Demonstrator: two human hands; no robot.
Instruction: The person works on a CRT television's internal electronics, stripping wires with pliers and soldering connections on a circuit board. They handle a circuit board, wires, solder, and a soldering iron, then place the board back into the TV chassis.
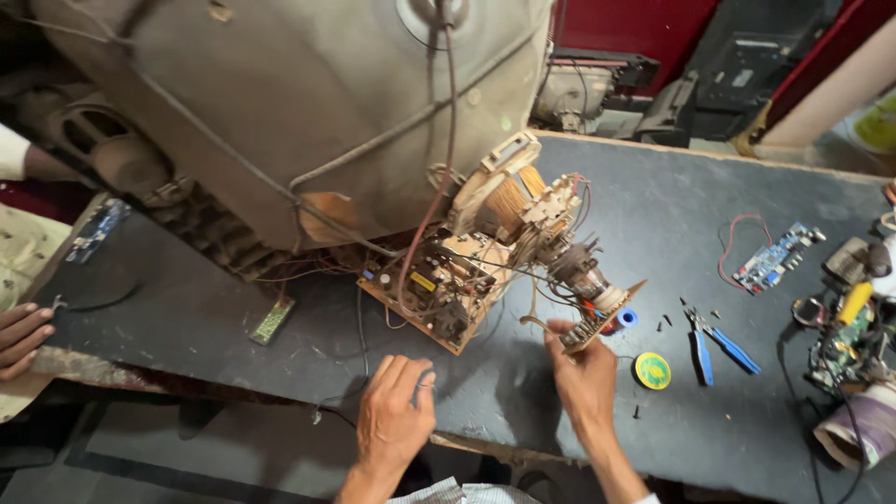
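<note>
1. At the far left edge, another person's hand (pixel 21 338) rests with curled fingers on the rim of the dark worktable (pixel 672 215), well apart from the wearer's own hands.
2. A small green board (pixel 272 320) lies flat on the table, up and to the left of the left hand.
3. The left hand (pixel 396 411) lies knuckles up near the table's front edge. Its fingers are bent and pinched on a thin dark wire (pixel 361 327) that runs up from the hand toward the circuit board.
4. The big grey picture tube (pixel 280 103) fills the space above both hands, its cables hanging down to the board.
5. The brown circuit board (pixel 448 289) stands tilted just above and between the two hands, crowded with parts and a copper coil (pixel 509 201).
6. The right hand (pixel 581 369) reaches up to the small neck board (pixel 597 313) at the tube's narrow end, gripping its lower edge with the fingertips; the thumb side is hidden.
7. A blue tape roll (pixel 625 319) sits just right of that grip, touching the small board's corner.
8. A yellow-green round tin (pixel 652 371) lies near the right hand, on its right side.
9. Blue-handled pliers (pixel 714 345) lie further right, with loose screws beside them.
10. A blue board with a red wire (pixel 775 257) lies beyond, well apart from the grip.
</note>
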